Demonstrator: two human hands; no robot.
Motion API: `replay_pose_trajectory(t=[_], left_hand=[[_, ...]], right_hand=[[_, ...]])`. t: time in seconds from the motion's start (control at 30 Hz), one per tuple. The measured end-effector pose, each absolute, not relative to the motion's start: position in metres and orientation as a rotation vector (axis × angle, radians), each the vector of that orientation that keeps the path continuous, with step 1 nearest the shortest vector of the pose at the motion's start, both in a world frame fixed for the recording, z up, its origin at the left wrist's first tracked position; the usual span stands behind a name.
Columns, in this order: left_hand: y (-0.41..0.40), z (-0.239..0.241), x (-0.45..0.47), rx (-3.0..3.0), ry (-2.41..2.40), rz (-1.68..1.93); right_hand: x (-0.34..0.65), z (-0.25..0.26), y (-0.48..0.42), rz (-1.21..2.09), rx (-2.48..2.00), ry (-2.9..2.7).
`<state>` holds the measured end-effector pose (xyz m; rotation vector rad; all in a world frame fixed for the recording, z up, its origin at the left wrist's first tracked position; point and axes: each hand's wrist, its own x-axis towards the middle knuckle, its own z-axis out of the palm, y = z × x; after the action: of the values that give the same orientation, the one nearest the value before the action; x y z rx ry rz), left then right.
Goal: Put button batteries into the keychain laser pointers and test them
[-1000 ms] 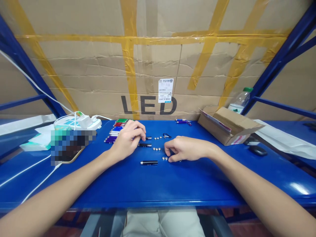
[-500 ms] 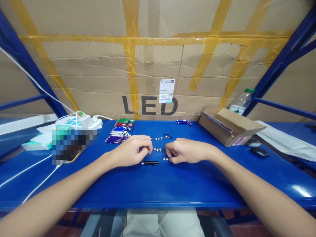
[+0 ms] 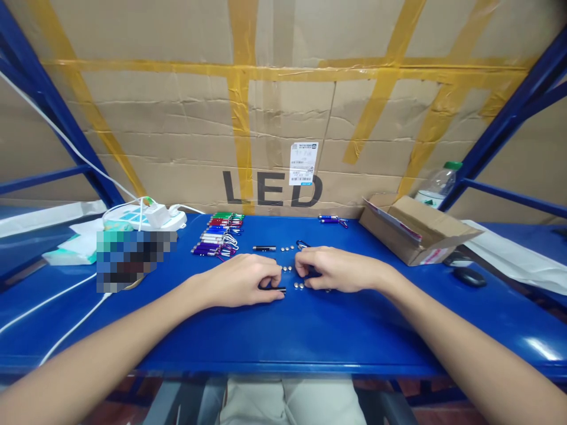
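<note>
2 bare hands reach over a blue table (image 3: 283, 342), the left hand (image 3: 248, 280) with thumb and fingers on opposite sides of a black tube (image 3: 278, 290) lying on the tabletop; whether they pinch it cannot be told. The right hand (image 3: 330, 270), fingers curled, is just beside the nearest row of silver discs (image 3: 299, 286); its grip, if any, is hidden. A 2nd black tube (image 3: 264, 248) lies farther back, near a row of 3 discs; the middle and nearest rows show at least 2 each. Beyond the left hand, colored tubes (image 3: 221, 233) in green, red, blue, white and purple overlap too closely to count; 2 bluish tubes (image 3: 328, 219) lie at the back. 3 black letters on the cardboard (image 3: 177, 147) read "LED"; print on its white label (image 3: 303, 163) is too small to read. Pixelation covers most of a phone (image 3: 137, 260), and an open box (image 3: 419, 227) partly hides 1 green-capped bottle (image 3: 439, 183).
</note>
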<state>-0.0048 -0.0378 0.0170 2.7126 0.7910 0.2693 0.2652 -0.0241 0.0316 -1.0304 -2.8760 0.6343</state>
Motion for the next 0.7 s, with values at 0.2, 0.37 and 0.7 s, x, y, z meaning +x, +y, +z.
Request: replay_pose_trajectory(t=[0.2,0.37,0.7], left_hand=[[-0.0347,0.0135,-0.0072,2.654,0.866,0.358],[-0.0347,0.0136,-0.0073,2.629,0.897,0.388],[-0.0338,0.0127,-0.0060,2.637,0.930,0.392]], right_hand=[[0.2623,0.0345,-0.0258,0.747,-1.094,-2.852],[0.2601,0.0367,-0.0283,0.797,-1.117,-2.829],[0.2625,0.0382,-0.0272,0.856,-1.150,-2.788]])
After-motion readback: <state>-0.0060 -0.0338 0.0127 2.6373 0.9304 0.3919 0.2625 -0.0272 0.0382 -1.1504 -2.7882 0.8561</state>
